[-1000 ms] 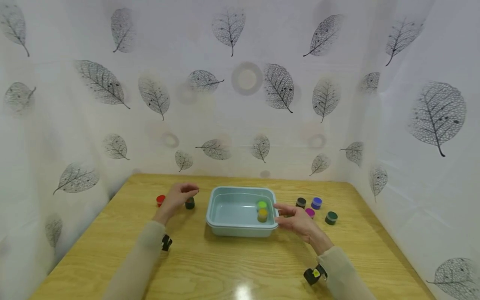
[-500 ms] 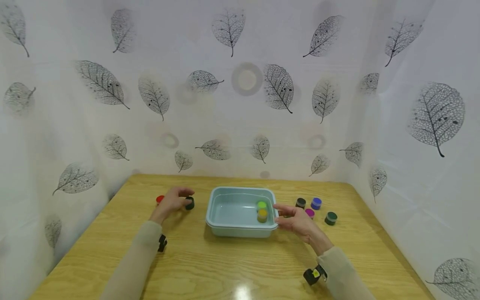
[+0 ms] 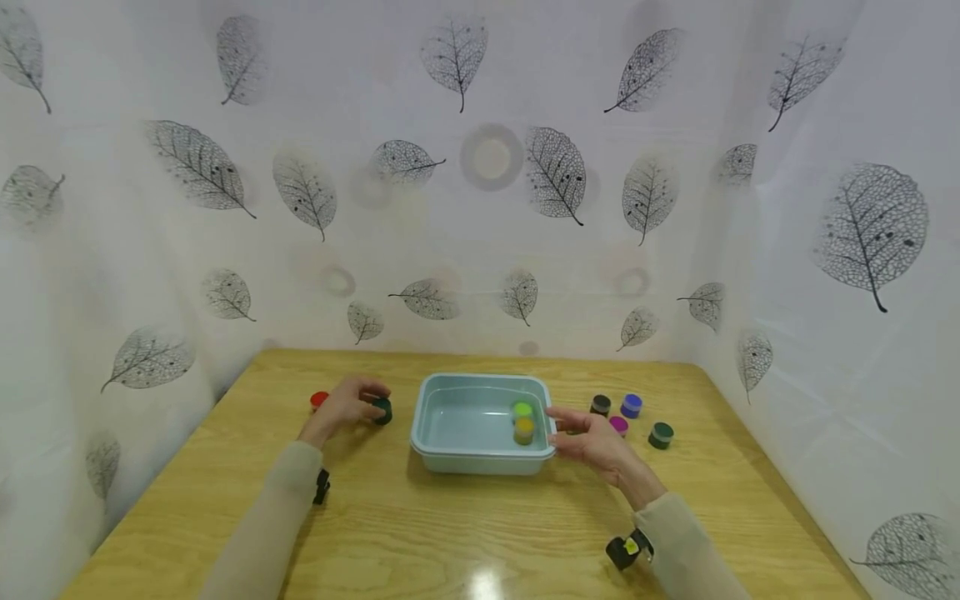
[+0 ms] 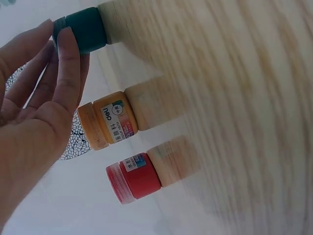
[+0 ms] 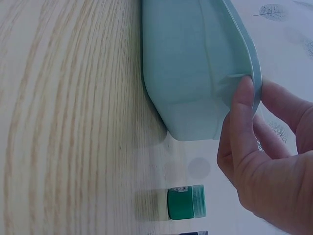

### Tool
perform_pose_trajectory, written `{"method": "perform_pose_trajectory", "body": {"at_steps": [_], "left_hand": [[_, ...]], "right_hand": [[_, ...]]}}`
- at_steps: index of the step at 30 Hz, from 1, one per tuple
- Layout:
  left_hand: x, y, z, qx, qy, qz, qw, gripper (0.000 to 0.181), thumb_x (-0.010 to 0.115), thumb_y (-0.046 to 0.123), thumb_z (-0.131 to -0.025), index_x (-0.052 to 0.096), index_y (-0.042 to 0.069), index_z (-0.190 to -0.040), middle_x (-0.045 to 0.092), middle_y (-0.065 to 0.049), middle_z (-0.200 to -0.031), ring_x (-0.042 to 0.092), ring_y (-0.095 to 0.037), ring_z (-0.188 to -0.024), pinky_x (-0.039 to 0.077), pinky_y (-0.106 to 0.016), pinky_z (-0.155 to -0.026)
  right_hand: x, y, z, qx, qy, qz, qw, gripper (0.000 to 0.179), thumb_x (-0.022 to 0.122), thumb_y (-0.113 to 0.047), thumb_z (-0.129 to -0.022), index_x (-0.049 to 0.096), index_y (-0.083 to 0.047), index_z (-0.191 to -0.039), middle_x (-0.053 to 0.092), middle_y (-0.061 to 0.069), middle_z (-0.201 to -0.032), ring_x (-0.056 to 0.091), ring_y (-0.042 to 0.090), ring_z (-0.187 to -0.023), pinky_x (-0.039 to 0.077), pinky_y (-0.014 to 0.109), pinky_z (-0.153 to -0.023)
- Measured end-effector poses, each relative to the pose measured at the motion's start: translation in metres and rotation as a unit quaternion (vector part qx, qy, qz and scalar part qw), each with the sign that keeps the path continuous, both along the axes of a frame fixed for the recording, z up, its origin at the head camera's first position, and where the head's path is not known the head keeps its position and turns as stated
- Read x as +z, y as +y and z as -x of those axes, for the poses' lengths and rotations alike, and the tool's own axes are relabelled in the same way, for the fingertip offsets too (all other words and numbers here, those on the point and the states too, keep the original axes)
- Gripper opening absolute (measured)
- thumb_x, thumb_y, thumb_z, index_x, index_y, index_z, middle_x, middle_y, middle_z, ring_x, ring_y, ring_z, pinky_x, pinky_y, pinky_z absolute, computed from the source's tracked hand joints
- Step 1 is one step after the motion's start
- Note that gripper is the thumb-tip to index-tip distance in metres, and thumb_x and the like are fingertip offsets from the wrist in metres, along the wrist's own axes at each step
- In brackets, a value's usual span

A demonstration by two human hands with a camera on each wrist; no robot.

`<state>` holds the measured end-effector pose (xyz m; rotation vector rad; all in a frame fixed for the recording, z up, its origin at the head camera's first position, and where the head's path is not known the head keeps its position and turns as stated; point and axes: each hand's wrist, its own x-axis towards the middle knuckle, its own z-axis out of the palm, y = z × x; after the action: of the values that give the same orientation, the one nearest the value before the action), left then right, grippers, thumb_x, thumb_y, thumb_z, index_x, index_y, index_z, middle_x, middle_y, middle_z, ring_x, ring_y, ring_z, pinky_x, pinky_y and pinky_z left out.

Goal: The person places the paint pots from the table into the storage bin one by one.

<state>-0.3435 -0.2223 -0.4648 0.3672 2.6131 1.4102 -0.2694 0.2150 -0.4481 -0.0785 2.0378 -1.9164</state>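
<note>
A dark green paint jar (image 3: 383,411) stands left of the light blue plastic tub (image 3: 450,463). My left hand (image 3: 347,405) pinches this jar near its lid between thumb and fingers; in the left wrist view the green jar (image 4: 88,30) has its base at the tabletop. Beyond it are an orange paint jar (image 4: 115,117) and a red paint jar (image 4: 134,177). On the other side my right hand (image 3: 596,446) holds the tub's rim, thumb and fingers gripping the edge (image 5: 255,63). Inside the tub, a lime-green jar (image 3: 522,411) and a yellow jar (image 3: 523,431) sit at the right.
To the right of the tub stand several more paint jars: a black one (image 3: 600,405), a blue one (image 3: 631,406), a magenta one (image 3: 618,425) and a green one (image 3: 661,435). A leaf-patterned curtain (image 3: 420,242) encloses the wooden table (image 3: 480,533) at the back and sides.
My left hand has come down onto the dark green jar and taken hold of it; the jar has shifted slightly to the right. My right hand stays at the tub's rim.
</note>
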Motion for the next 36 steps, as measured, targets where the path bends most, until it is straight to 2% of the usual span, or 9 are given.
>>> {"method": "perform_pose_trajectory", "body": {"at_steps": [3, 8, 16, 22, 26, 30, 33, 34, 36], "left_hand": [[0.0002, -0.0005, -0.0002, -0.012, -0.01, 0.004, 0.9999, 0.039, 0.066, -0.006, -0.085, 0.059, -0.009, -0.123, 0.059, -0.027, -0.127, 0.058, -0.04, -0.116, 0.057, -0.041, -0.091], [0.0006, -0.0009, -0.0007, -0.016, -0.029, 0.015, 0.9994, 0.04, 0.069, -0.002, -0.085, 0.061, -0.006, -0.124, 0.06, -0.025, -0.128, 0.06, -0.036, -0.114, 0.055, -0.043, -0.095], [0.0029, -0.0008, 0.0, -0.014, -0.05, 0.043, 0.9977, 0.047, 0.074, -0.001, -0.082, 0.061, -0.001, -0.127, 0.061, -0.021, -0.126, 0.059, -0.032, -0.113, 0.052, -0.046, -0.098], [0.0043, 0.0001, -0.0006, -0.019, -0.042, 0.053, 0.9975, 0.044, 0.077, 0.003, -0.08, 0.064, 0.0, -0.122, 0.065, -0.016, -0.118, 0.06, -0.027, -0.107, 0.052, -0.044, -0.096], [0.0042, 0.0002, -0.0018, -0.023, -0.037, 0.024, 0.9988, 0.04, 0.077, 0.009, -0.082, 0.065, 0.0, -0.119, 0.065, -0.018, -0.117, 0.061, -0.026, -0.105, 0.055, -0.038, -0.09], [0.0036, 0.0005, -0.003, -0.019, -0.038, -0.021, 0.9989, 0.042, 0.076, 0.009, -0.083, 0.063, -0.001, -0.121, 0.06, -0.021, -0.124, 0.061, -0.028, -0.106, 0.058, -0.036, -0.086], [0.0042, 0.0012, -0.003, -0.016, -0.024, -0.039, 0.9988, 0.043, 0.076, 0.012, -0.085, 0.061, 0.0, -0.124, 0.059, -0.021, -0.126, 0.06, -0.029, -0.109, 0.058, -0.035, -0.087], [0.0075, 0.0026, -0.0048, -0.018, -0.019, -0.048, 0.9985, 0.043, 0.075, 0.011, -0.085, 0.06, -0.001, -0.124, 0.059, -0.021, -0.125, 0.06, -0.03, -0.11, 0.057, -0.036, -0.088], [0.0091, 0.0045, -0.0039, -0.019, 0.003, -0.061, 0.998, 0.044, 0.076, 0.014, -0.086, 0.061, 0.0, -0.124, 0.062, -0.02, -0.121, 0.06, -0.029, -0.109, 0.057, -0.035, -0.087]], "right_hand": [[-0.0001, 0.0001, -0.0004, 0.002, 0.0, 0.0, 1.0, 0.06, 0.069, -0.006, -0.09, 0.044, 0.0, -0.145, 0.046, 0.021, -0.127, 0.061, 0.014, -0.091, 0.059, 0.03, -0.086], [-0.0007, 0.0009, -0.0003, 0.005, 0.0, -0.002, 1.0, 0.06, 0.069, -0.006, -0.091, 0.044, 0.0, -0.145, 0.046, 0.021, -0.127, 0.06, 0.015, -0.093, 0.059, 0.029, -0.086], [-0.0017, 0.0012, 0.0027, 0.005, -0.002, 0.001, 1.0, 0.06, 0.068, -0.006, -0.091, 0.043, 0.0, -0.145, 0.043, 0.023, -0.13, 0.063, 0.012, -0.089, 0.059, 0.027, -0.084], [-0.0019, 0.0008, 0.0035, 0.005, -0.001, 0.001, 1.0, 0.059, 0.068, -0.006, -0.091, 0.044, 0.0, -0.145, 0.044, 0.022, -0.128, 0.063, 0.012, -0.088, 0.059, 0.027, -0.084], [-0.0016, 0.001, 0.0031, 0.005, -0.001, -0.002, 1.0, 0.059, 0.068, -0.007, -0.091, 0.045, -0.001, -0.145, 0.044, 0.022, -0.129, 0.063, 0.012, -0.088, 0.059, 0.028, -0.084], [-0.0009, 0.0008, 0.0025, 0.005, -0.002, -0.004, 1.0, 0.059, 0.068, -0.007, -0.091, 0.045, -0.001, -0.145, 0.044, 0.022, -0.13, 0.063, 0.013, -0.088, 0.059, 0.028, -0.085], [-0.0003, 0.0007, 0.002, 0.005, -0.002, -0.002, 1.0, 0.059, 0.068, -0.007, -0.091, 0.045, -0.001, -0.145, 0.044, 0.022, -0.13, 0.063, 0.013, -0.088, 0.059, 0.028, -0.084], [-0.0002, 0.0007, 0.0019, 0.004, -0.001, -0.002, 1.0, 0.059, 0.068, -0.007, -0.091, 0.045, -0.001, -0.145, 0.044, 0.022, -0.13, 0.063, 0.013, -0.088, 0.059, 0.027, -0.084], [0.0002, 0.0005, 0.0016, 0.004, -0.001, -0.002, 1.0, 0.059, 0.068, -0.007, -0.091, 0.045, -0.001, -0.145, 0.044, 0.022, -0.13, 0.063, 0.013, -0.088, 0.059, 0.027, -0.084]]}}
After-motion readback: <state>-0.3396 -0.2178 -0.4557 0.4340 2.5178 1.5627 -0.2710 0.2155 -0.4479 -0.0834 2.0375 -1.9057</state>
